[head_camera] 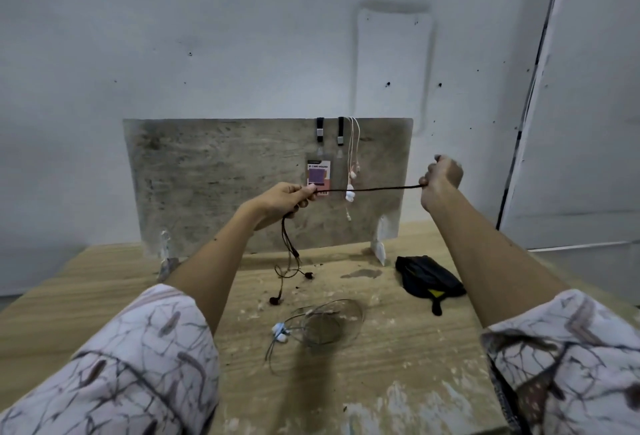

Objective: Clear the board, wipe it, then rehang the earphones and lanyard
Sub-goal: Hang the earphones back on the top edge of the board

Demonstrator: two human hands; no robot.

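Dark earphones [367, 188] pulled taut between left hand [282, 197] and right hand [441, 180], both pinching the cord, buds dangling below left fingers. Likely snag on white earphones [350, 188] hanging just behind, dragging them off the board [207, 174].

Card holder [318, 176] hanging on the board [214, 178], header reading "ID CARD HOLDER", smaller print illegible

Both hands, left hand [289, 196] and right hand [441, 180], stretch dark earphones [377, 188] taut before the board [214, 171].
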